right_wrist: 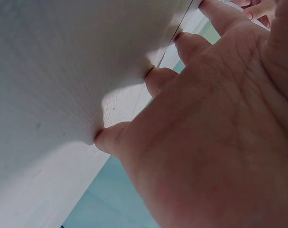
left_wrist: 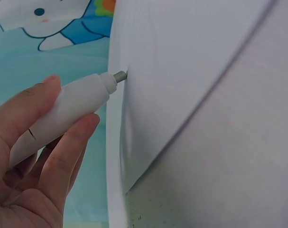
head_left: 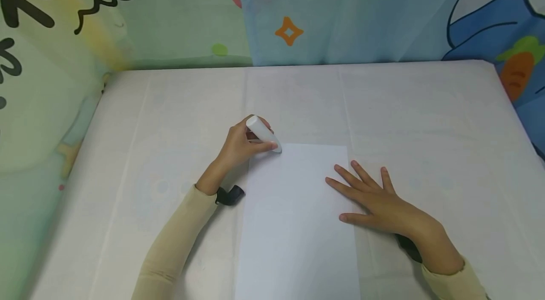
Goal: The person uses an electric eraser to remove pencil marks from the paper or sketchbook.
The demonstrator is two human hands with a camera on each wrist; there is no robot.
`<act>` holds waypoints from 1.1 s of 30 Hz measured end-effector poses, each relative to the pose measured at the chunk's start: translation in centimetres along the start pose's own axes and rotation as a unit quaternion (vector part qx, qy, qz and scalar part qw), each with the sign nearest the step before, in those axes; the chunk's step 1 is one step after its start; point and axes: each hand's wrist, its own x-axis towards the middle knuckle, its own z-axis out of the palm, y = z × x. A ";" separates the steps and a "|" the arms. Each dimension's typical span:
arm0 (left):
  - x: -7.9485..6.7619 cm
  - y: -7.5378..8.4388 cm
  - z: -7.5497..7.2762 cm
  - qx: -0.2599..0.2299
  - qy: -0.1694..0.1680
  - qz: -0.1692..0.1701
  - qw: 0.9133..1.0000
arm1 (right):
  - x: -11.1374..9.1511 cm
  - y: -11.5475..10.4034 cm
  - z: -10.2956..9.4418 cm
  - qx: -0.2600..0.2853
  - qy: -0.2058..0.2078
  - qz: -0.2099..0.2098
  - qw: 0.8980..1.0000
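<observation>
Between thumb and fingers my left hand [head_left: 239, 145] grips a thick white marker [head_left: 261, 130] near the top edge of a blank white sheet of paper [head_left: 298, 215]. In the left wrist view the marker [left_wrist: 70, 109] shows a bare grey tip right at the paper [left_wrist: 191, 66]; no cap is on that end. My right hand [head_left: 379, 203] lies spread at the sheet's right edge, its thumb and some fingertips over the paper. Seen from the right wrist, the fingers [right_wrist: 115, 137] are straight, fingertips against the surface.
A white cloth [head_left: 426, 115] with fold creases covers the table under the sheet. Behind and to the left hang printed curtains [head_left: 179, 16] in green and blue. A black wrist strap [head_left: 231, 195] sits on the left wrist, over a beige sleeve [head_left: 179, 238].
</observation>
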 end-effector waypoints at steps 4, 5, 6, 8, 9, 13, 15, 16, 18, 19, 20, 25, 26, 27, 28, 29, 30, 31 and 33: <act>0.0 0.0 0.0 0.004 -0.004 0.001 1.000 | 0.0 0.0 0.0 0.000 0.001 -0.001 1.000; 0.0 0.0 0.0 0.005 -0.004 0.001 1.000 | 0.0 0.0 0.0 -0.001 0.002 -0.002 1.000; 0.0 0.1 0.1 0.006 -0.005 0.001 1.000 | -0.1 0.0 0.0 -0.002 0.002 -0.002 1.000; 0.0 0.1 0.1 0.006 -0.005 0.000 1.000 | -0.1 0.1 0.1 -0.002 0.003 -0.003 1.000; 0.0 0.1 0.1 0.007 -0.005 -0.001 1.000 | -0.1 0.1 0.1 -0.001 0.004 -0.003 1.000; 0.0 0.1 0.1 0.015 -0.003 0.000 1.000 | 0.0 0.1 0.1 -0.001 0.004 -0.002 1.000; 0.0 0.2 0.0 0.021 -0.002 0.003 1.000 | 0.0 0.1 0.1 0.000 0.004 -0.002 1.000; 0.0 0.2 0.0 0.024 -0.001 0.004 1.000 | 0.0 0.1 0.1 0.001 0.004 -0.002 1.000; 0.0 0.3 0.0 0.027 0.001 0.006 1.000 | 0.0 0.0 0.1 0.002 0.004 -0.002 1.000; -0.1 0.3 0.0 0.027 0.002 0.005 1.000 | 0.0 0.0 0.1 0.002 0.004 -0.003 1.000; -0.1 0.4 0.0 0.027 0.002 0.004 1.000 | 0.0 0.0 0.1 0.002 0.003 -0.003 1.000; -0.1 0.5 0.0 0.025 -0.004 -0.003 1.000 | 0.0 0.1 0.2 0.000 0.004 -0.003 1.000; -0.1 0.5 0.0 0.025 -0.006 -0.004 1.000 | 0.0 0.1 0.2 -0.001 0.004 -0.003 1.000; -0.1 0.5 0.0 0.025 -0.007 -0.005 1.000 | 0.0 0.1 0.2 -0.002 0.004 -0.002 1.000; -0.1 0.5 0.1 0.025 -0.009 -0.006 1.000 | 0.0 0.1 0.2 -0.003 0.004 -0.001 1.000; -0.1 0.5 0.1 0.026 -0.010 -0.005 1.000 | 0.0 0.1 0.2 -0.004 0.003 -0.001 1.000; -0.1 0.5 0.1 0.027 -0.011 -0.004 1.000 | 0.0 0.2 0.2 -0.005 0.003 0.000 1.000; -0.1 0.5 0.1 0.027 -0.012 -0.004 1.000 | 0.0 0.2 0.2 -0.005 0.002 0.001 1.000; -0.2 0.6 0.1 0.029 -0.013 -0.002 0.999 | 0.0 0.2 0.2 -0.005 0.001 0.002 1.000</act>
